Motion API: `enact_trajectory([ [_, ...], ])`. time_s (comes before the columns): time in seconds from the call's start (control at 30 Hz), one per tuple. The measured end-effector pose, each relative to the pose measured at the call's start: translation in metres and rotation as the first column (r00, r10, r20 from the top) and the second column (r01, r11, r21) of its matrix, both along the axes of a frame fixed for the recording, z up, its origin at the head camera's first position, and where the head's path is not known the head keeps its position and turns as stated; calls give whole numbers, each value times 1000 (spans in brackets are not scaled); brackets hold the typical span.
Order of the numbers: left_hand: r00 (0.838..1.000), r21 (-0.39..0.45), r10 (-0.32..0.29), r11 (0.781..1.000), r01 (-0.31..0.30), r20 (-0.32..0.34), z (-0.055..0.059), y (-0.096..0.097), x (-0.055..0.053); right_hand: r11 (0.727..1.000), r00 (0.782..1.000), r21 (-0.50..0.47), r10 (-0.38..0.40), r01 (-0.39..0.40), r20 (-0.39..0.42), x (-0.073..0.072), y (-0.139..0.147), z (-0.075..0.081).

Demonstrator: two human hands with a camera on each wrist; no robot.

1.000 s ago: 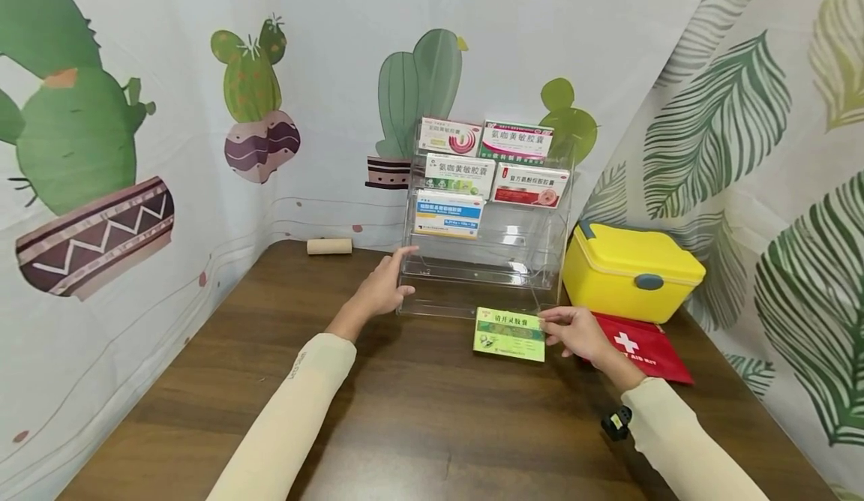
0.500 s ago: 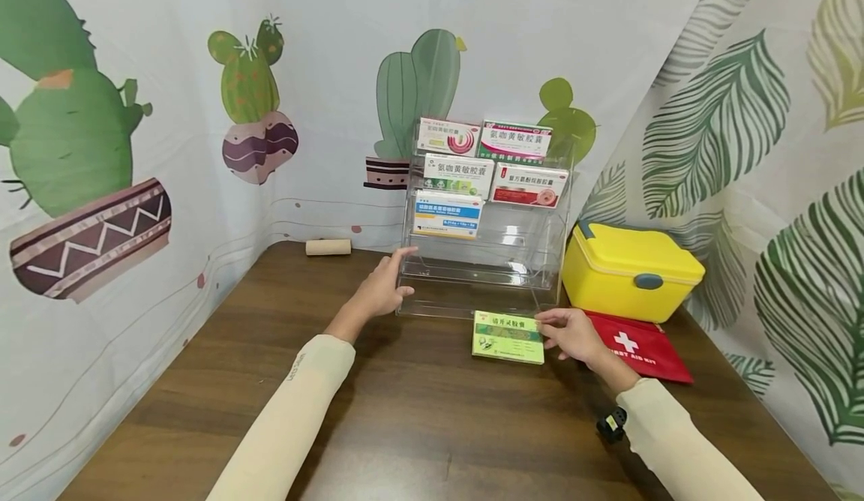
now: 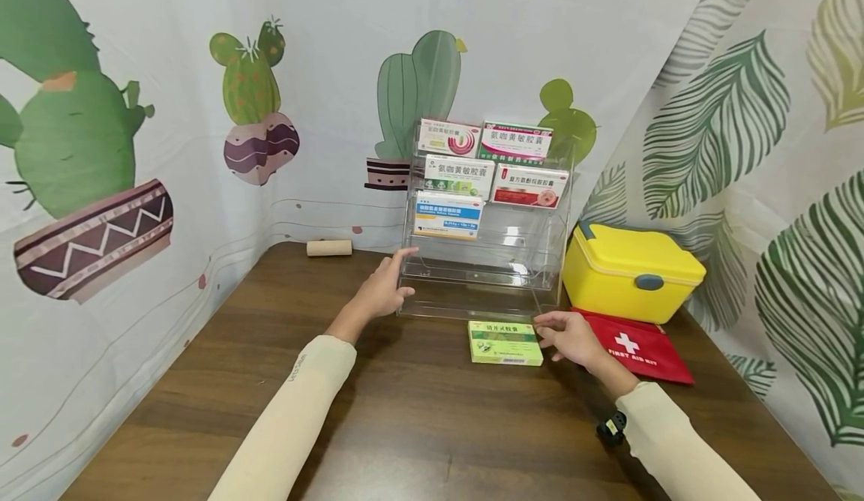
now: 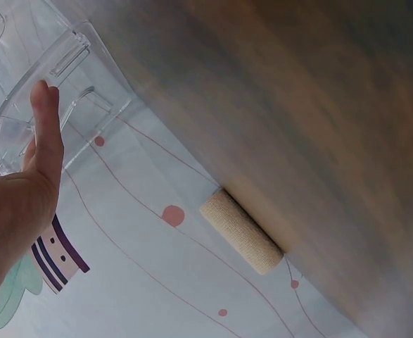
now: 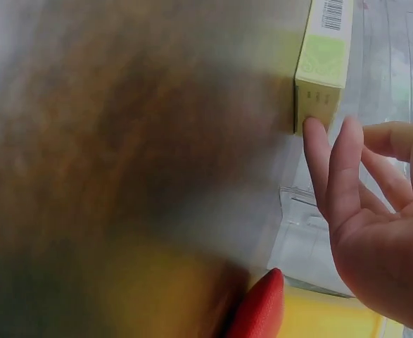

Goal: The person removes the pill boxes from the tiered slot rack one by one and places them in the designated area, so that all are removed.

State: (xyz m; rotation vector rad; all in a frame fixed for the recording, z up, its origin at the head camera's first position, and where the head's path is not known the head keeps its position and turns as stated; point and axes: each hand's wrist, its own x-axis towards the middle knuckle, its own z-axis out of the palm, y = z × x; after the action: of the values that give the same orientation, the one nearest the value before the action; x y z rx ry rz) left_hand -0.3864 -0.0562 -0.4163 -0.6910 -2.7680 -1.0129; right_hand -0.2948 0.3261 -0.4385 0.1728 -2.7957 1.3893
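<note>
A light-green medicine box (image 3: 505,344) lies on the table in front of a clear acrylic display rack (image 3: 486,274). My right hand (image 3: 571,338) is at the box's right end in the head view. In the right wrist view, a fingertip touches the end of the medicine box (image 5: 322,95), and no finger wraps round it. My left hand (image 3: 382,288) rests against the rack's left side, index finger extended and thumb apart. In the left wrist view, the left hand's (image 4: 34,165) fingers lie along the rack's clear side panel (image 4: 86,77).
Several medicine boxes, including a blue-and-white one (image 3: 448,215), stand in the rack's upper tiers. A yellow case (image 3: 634,268) sits right of the rack, with a red first aid pouch (image 3: 637,347) before it. A tan roll (image 3: 329,247) lies by the back edge of the table (image 3: 378,426).
The light-green box has tipped from leaning up to lying lower and flatter, a little nearer me. My right hand has moved slightly down with it. The left hand stays at the rack.
</note>
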Motion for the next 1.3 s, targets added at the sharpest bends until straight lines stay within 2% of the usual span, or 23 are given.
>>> enact_trajectory([
  [0.17, 1000, -3, 13, 1000, -13, 5, 1, 0, 0, 1000, 1000, 21, 9, -9, -7, 1, -2, 2],
  [0.43, 1000, -1, 13, 1000, -13, -2, 2, 0, 0, 996, 999, 92, -3, 0, 33, 3, -7, 4],
  [0.7, 1000, -6, 9, 1000, -9, -7, 2, 1, 0, 995, 997, 97, -30, 23, 68, 4, -8, 4],
  [1.13, 1000, 5, 20, 1000, -20, -21, 2, 1, 0, 995, 999, 91, -35, 32, 30, 9, -3, 4],
  [1.3, 1000, -1, 16, 1000, -16, -4, 0, 2, 0, 992, 1000, 125, 8, -10, 13, 15, 0, 3],
])
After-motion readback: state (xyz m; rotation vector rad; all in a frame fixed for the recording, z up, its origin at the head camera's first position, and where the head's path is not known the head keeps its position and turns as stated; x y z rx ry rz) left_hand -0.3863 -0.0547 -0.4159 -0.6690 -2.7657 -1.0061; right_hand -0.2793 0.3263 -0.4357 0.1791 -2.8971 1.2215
